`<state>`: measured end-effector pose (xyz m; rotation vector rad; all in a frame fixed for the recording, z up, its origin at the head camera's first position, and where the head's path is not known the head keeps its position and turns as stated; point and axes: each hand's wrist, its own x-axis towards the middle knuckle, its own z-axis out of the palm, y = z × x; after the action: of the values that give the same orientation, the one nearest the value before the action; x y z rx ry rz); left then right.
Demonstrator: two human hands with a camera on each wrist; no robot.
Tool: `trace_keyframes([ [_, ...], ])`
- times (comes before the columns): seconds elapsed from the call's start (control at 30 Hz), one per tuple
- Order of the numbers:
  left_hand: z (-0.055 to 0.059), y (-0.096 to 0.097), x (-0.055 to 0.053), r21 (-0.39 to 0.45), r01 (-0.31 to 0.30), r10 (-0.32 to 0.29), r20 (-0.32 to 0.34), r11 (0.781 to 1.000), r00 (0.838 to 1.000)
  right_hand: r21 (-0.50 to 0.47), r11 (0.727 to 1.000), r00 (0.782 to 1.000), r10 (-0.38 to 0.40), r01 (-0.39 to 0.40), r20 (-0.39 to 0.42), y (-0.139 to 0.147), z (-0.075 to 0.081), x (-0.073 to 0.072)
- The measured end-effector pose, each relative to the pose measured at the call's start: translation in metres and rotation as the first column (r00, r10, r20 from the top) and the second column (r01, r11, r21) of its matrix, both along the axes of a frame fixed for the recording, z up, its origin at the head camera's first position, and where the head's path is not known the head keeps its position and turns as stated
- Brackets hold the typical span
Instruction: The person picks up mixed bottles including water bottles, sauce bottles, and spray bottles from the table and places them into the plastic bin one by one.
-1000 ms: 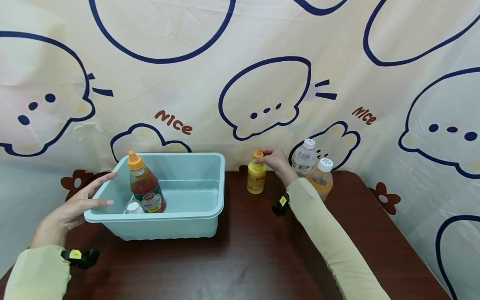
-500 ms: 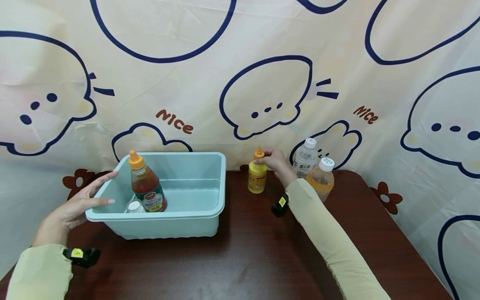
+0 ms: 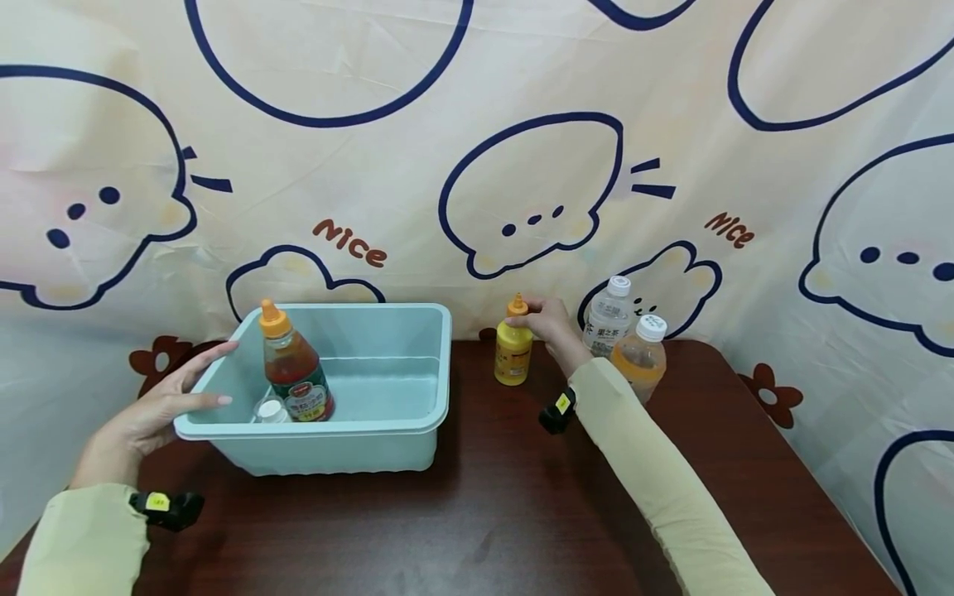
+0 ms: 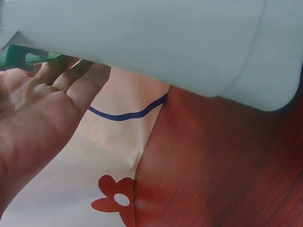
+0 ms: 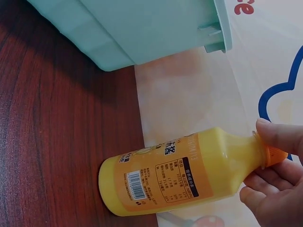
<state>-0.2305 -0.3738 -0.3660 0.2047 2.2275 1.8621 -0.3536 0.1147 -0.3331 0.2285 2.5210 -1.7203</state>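
Fingers: R hand (image 3: 551, 324) pinches yellow btl (image 5: 182, 175) at neck/cap, thumb opp. fingertips; L hand (image 3: 149, 418) grips tub (image 3: 320, 430) by L rim, thumb over edge.
Table (image 3: 477, 530): dark wood, carries tub + loose btls.
Tub: pale green, toward table's back-L corner.
Sauce btl (image 3: 300, 382): in tub's L end, looks tilted.
Orange-drink btl (image 3: 639, 358): near table's back-R corner.
Clear btl (image 3: 609, 319): just behind it, nearer back edge.
Yellow btl: by table's back edge, betw. tub's R side & drink btls; upright, can't tell if base touches. Looks like soft squeeze plastic: prob. lightish (fill unseen), smooth so may slip, would dent before breaking. Best hold: neck under cap, or mid-body if heavier.
White cap (image 3: 272, 410): in tub's front-L corner, beside sauce btl; rest mostly hidden.
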Motion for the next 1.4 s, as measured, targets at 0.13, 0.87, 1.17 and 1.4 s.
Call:
trace_keyframes([
  [0.13, 0.000, 0.001, 0.000, -0.013, 0.000, 0.000, -0.008, 1.000, 1.000, -0.009, 1.000, 1.000, -0.001, 0.001, 0.001, 0.001, 0.002, 0.002],
  [0.87, 0.000, 0.001, 0.000, -0.020, -0.011, 0.011, -0.003, 1.000, 1.000, 0.002, 0.995, 0.995, 0.099, -0.099, -0.028, -0.002, 0.030, 0.017],
  [1.17, -0.001, 0.000, 0.000, -0.031, -0.016, 0.016, 0.001, 0.999, 1.000, 0.009, 0.993, 0.991, 0.122, -0.122, -0.053, -0.002, 0.042, 0.022],
  [1.4, 0.000, 0.000, 0.001, -0.036, -0.019, 0.018, -0.001, 0.999, 1.000, 0.028, 0.990, 0.987, 0.137, -0.136, -0.080, -0.001, 0.052, 0.029],
])
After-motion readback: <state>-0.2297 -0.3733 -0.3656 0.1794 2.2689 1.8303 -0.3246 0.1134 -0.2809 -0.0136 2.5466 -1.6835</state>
